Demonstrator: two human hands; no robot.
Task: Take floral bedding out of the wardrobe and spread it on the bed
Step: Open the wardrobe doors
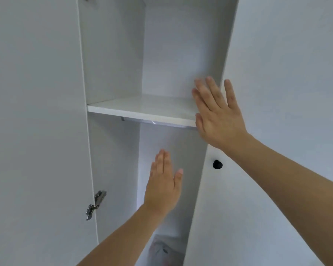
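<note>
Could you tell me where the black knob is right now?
Head view: the knob is on the right door, just below the right hand.

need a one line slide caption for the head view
Both open hands, left hand and right hand, reach into an open white wardrobe beside its bare shelf.

The wardrobe [112, 54] is white all through — its open door [33, 131] on the left, the door [277, 189] on the right, the inner walls and the shelf [142, 110] are the same plain white, shading to pale grey where the light falls off. The hinge [96, 204] is silver metal, and the round knob [217, 164] is black. Low in the wardrobe lies a bundle [161, 250] in white with faint pink marks — too blurred to tell the pattern.
</note>
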